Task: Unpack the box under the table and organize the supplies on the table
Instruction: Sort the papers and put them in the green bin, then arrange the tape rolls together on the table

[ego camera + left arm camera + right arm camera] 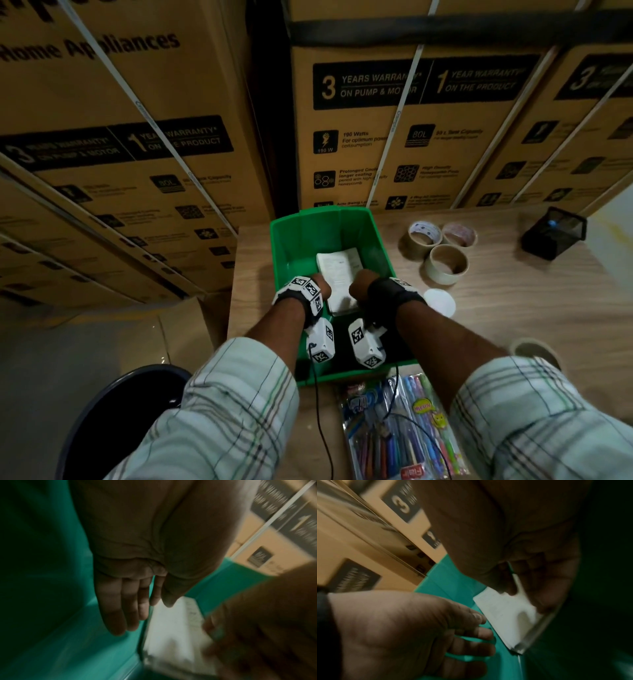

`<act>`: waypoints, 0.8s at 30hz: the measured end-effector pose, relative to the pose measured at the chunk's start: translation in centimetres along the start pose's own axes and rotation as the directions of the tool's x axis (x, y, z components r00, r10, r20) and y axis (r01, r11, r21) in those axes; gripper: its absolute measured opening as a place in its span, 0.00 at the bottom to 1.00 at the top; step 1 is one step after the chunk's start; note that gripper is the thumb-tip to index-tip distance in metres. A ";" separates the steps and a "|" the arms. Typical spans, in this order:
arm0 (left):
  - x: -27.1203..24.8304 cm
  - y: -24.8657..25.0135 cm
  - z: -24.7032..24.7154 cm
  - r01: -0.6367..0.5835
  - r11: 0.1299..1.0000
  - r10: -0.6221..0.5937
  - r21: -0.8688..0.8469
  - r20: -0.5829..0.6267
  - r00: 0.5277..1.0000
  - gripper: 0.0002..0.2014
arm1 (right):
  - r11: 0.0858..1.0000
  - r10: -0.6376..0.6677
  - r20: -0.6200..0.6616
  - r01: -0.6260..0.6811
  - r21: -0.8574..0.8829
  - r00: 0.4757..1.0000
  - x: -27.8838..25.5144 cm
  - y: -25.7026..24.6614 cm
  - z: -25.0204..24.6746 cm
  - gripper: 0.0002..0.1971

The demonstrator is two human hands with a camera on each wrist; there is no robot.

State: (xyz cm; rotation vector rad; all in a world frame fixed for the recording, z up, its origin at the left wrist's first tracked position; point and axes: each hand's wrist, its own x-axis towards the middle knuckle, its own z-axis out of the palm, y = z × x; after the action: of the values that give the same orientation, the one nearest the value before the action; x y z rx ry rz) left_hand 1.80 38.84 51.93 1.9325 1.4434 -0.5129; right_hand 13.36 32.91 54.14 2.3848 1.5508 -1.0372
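A green plastic bin [298, 246] stands on the wooden table [513, 308], and both my hands reach into it. On its floor lies a white pack of paper in clear wrap [339, 270]. My right hand [363, 284] grips the pack's right edge [505, 618], thumb on top and fingers [547, 601] curled under. My left hand [320, 287] is beside the pack's left edge with straight fingers [123, 608] pointing down at the bin floor [51, 588]. It holds nothing. The wrist views are blurred.
Three tape rolls [447, 263] lie right of the bin, with a black mesh holder [553, 236] farther right and a white round lid [440, 301] nearer. Packs of coloured pens [400, 428] lie at the front. Big cartons [137, 137] wall the back. A dark round seat [120, 411] is at the lower left.
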 end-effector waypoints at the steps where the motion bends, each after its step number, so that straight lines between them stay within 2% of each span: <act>1: -0.7 0.3 -0.6 -0.031 0.999 0.032 0.015 -0.013 0.999 0.17 | 0.998 0.006 -0.064 -0.001 0.069 0.998 -0.7 -0.4 -0.7 0.16; 4: -1.7 1.6 -2.6 -0.118 0.993 0.120 0.031 -0.073 0.990 0.14 | 0.976 -0.069 -0.318 0.130 0.177 0.946 -1.6 -0.8 -2.5 0.11; 6: -2.2 2.5 -4.1 -0.154 0.988 0.151 -0.011 -0.133 0.979 0.13 | 0.966 -0.144 -0.366 0.211 0.150 0.919 -3.1 -0.8 -3.4 0.10; 10: -4.4 3.2 -5.8 -0.220 0.975 0.213 0.011 -0.297 0.931 0.13 | 0.958 -0.225 -0.419 0.277 0.068 0.880 -6.1 0.0 -5.2 0.09; 14: -6.1 4.5 -5.4 -0.302 0.953 0.286 0.015 -0.367 0.885 0.13 | 0.969 -0.237 -0.485 0.242 -0.055 0.842 -9.2 2.4 -6.4 0.12; 18: -9.0 7.8 -4.3 -0.422 0.906 0.391 0.009 -0.397 0.830 0.15 | 0.970 -0.239 -0.508 0.183 -0.160 0.827 -12.0 5.9 -6.4 0.18; 24: -13.1 15.0 -1.4 -0.523 0.852 0.478 0.006 -0.413 0.775 0.06 | 0.966 -0.239 -0.564 0.137 -0.218 0.791 -15.4 13.6 -5.9 0.22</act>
State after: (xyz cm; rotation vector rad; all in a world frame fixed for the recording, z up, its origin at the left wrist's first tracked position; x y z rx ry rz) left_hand 11.82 28.29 65.64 2.3039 1.0688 0.2259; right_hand 23.94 17.28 64.24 2.6067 1.9976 -0.1433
